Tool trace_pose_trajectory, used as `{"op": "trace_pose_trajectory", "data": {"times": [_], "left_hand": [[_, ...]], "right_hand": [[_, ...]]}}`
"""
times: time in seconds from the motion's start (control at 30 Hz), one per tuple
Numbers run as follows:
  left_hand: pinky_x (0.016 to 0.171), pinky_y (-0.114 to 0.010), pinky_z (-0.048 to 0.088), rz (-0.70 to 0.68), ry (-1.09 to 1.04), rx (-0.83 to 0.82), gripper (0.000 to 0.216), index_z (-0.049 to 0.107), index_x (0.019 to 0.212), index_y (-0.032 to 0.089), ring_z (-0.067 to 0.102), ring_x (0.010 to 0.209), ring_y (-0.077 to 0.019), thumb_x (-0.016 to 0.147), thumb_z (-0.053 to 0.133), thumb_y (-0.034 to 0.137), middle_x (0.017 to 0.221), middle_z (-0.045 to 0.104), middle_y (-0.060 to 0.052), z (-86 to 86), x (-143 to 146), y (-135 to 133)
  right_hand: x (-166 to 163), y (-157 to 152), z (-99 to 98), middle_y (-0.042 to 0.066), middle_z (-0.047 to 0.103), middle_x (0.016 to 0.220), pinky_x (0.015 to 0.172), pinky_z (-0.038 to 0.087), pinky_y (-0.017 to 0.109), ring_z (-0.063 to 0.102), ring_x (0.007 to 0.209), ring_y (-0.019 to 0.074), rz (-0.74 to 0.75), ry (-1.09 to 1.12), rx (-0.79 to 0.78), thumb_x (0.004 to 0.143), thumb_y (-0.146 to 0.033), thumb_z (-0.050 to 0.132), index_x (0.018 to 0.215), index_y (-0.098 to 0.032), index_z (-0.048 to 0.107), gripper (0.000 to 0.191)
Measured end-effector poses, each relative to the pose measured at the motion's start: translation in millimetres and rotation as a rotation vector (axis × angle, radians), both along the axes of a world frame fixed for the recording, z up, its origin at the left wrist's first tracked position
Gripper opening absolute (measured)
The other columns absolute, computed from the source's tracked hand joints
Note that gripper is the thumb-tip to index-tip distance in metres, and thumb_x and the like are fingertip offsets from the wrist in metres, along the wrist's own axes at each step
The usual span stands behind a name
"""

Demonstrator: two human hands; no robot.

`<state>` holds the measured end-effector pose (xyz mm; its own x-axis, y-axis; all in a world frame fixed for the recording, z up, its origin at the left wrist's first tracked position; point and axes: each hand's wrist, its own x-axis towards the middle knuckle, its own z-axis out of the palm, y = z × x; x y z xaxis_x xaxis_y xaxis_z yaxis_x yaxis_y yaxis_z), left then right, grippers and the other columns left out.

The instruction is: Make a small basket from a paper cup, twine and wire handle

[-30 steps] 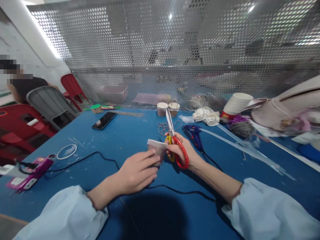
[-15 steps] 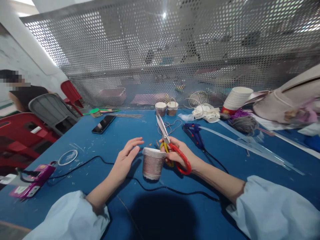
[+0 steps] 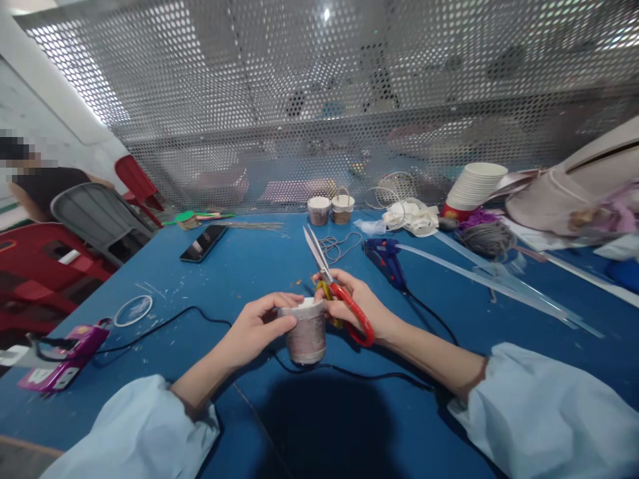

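Note:
A small cup wrapped in greyish-pink cord (image 3: 306,338), with a white rim, is upright in front of me between both hands. My left hand (image 3: 259,327) grips its rim from the left, thumb outside and fingers over the edge. My right hand (image 3: 360,305) is closed on scissors (image 3: 352,309) with red and yellow handles, blades pointing up and away. Its fingertips also touch the right side of the cup's rim. The far fingers of both hands are partly hidden.
A blue glue gun (image 3: 387,261) with a black cable lies right of centre, near long clear glue sticks (image 3: 479,286). Two small wrapped cups (image 3: 319,210), stacked paper cups (image 3: 474,189) and grey yarn (image 3: 485,238) stand behind. Leftward are a phone (image 3: 204,243) and a purple power strip (image 3: 64,359).
My left hand has moved right and taken hold of the cup's rim; it was apart from the cup before. My right hand still holds the scissors.

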<state>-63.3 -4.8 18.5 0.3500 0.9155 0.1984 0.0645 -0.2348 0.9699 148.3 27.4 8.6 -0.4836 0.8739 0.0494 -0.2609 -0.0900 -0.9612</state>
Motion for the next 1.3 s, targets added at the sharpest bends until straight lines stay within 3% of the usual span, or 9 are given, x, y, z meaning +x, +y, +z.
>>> {"op": "trace_pose_trajectory", "data": {"times": [0.23,0.37,0.5,0.67,0.83,0.97,1.1,1.17,1.3], "left_hand": [[0.093,-0.038,0.045,0.214,-0.026,0.252,0.012,0.062,0.076,0.018,0.061,0.099,-0.0221,0.083,0.068,0.026,0.084,0.065,-0.004,-0.2,-6.2,4.4],[0.095,-0.038,0.043,0.308,-0.041,0.344,0.009,0.062,0.077,0.019,0.06,0.102,-0.0215,0.084,0.066,0.023,0.084,0.063,-0.003,-0.2,-13.1,9.0],[0.098,-0.038,0.042,0.311,-0.052,0.356,0.007,0.062,0.079,0.019,0.058,0.107,-0.0215,0.085,0.064,0.021,0.087,0.062,-0.002,-3.2,-17.4,11.7],[0.1,-0.038,0.041,0.293,-0.033,0.383,0.006,0.062,0.079,0.02,0.058,0.109,-0.0217,0.084,0.065,0.02,0.088,0.062,-0.003,-4.9,-19.5,11.9],[0.101,-0.038,0.04,0.419,-0.113,0.338,0.01,0.063,0.075,0.02,0.057,0.111,-0.0226,0.082,0.068,0.025,0.09,0.062,-0.003,-3.5,-29.7,21.1],[0.1,-0.037,0.039,0.5,-0.191,0.251,0.015,0.063,0.072,0.02,0.056,0.111,-0.0232,0.078,0.071,0.03,0.091,0.062,-0.003,-4.0,-40.2,32.8],[0.1,-0.037,0.037,0.469,-0.211,0.212,0.018,0.061,0.069,0.019,0.055,0.109,-0.0242,0.077,0.071,0.032,0.082,0.061,-0.003,-3.5,-42.7,35.8],[0.099,-0.037,0.037,0.428,-0.188,0.22,0.021,0.059,0.067,0.019,0.054,0.107,-0.0244,0.079,0.069,0.033,0.077,0.058,-0.003,-1.8,-40.8,33.6],[0.087,-0.033,0.04,0.353,-0.165,0.26,0.024,0.055,0.067,0.019,0.052,0.09,-0.0207,0.081,0.066,0.035,0.074,0.053,-0.002,2.1,-34.8,26.6]], "right_hand": [[-3.1,-4.9,4.5,0.002,0.069,0.093,0.067,0.052,0.029,0.064,0.07,0.0127,-0.251,0.073,-0.05,0.066,-0.032,0.082,0.108,-0.022,0.049,0.054],[-4.7,-4.5,-1.0,0.002,0.069,0.089,0.066,0.053,0.029,0.066,0.071,0.0147,-0.168,0.032,-0.147,0.062,-0.033,0.084,0.104,-0.02,0.051,0.054],[-9.2,-10.2,-1.6,0.0,0.069,0.086,0.058,0.052,0.026,0.063,0.061,0.0115,-0.104,-0.019,-0.179,0.058,-0.026,0.085,0.103,-0.02,0.052,0.056],[-12.6,-15.0,5.5,-0.006,0.062,0.064,0.046,0.045,0.021,0.059,0.052,0.011,-0.143,-0.073,-0.144,0.063,-0.019,0.073,0.101,-0.02,0.051,0.045],[-1.0,-7.3,8.2,-0.006,0.061,0.066,0.05,0.049,0.024,0.06,0.055,0.0128,-0.189,-0.171,0.012,0.065,-0.025,0.071,0.102,-0.021,0.049,0.043],[21.5,-4.1,9.5,-0.003,0.063,0.072,0.06,0.052,0.028,0.064,0.065,0.0162,-0.074,-0.375,0.13,0.069,-0.025,0.066,0.107,-0.021,0.049,0.042],[41.1,-10.9,17.0,0.0,0.067,0.078,0.061,0.046,0.027,0.061,0.066,0.0164,-0.003,-0.846,0.34,0.071,-0.02,0.062,0.115,-0.026,0.059,0.045],[44.2,-15.1,21.8,0.0,0.067,0.079,0.059,0.045,0.026,0.059,0.063,0.0152,0.013,-0.851,0.339,0.076,-0.027,0.063,0.116,-0.025,0.058,0.04],[38.7,-20.5,26.6,-0.001,0.06,0.074,0.056,0.041,0.024,0.05,0.059,0.0113,0.165,-0.63,0.249,0.078,-0.046,0.067,0.106,-0.02,0.058,0.04]]}}
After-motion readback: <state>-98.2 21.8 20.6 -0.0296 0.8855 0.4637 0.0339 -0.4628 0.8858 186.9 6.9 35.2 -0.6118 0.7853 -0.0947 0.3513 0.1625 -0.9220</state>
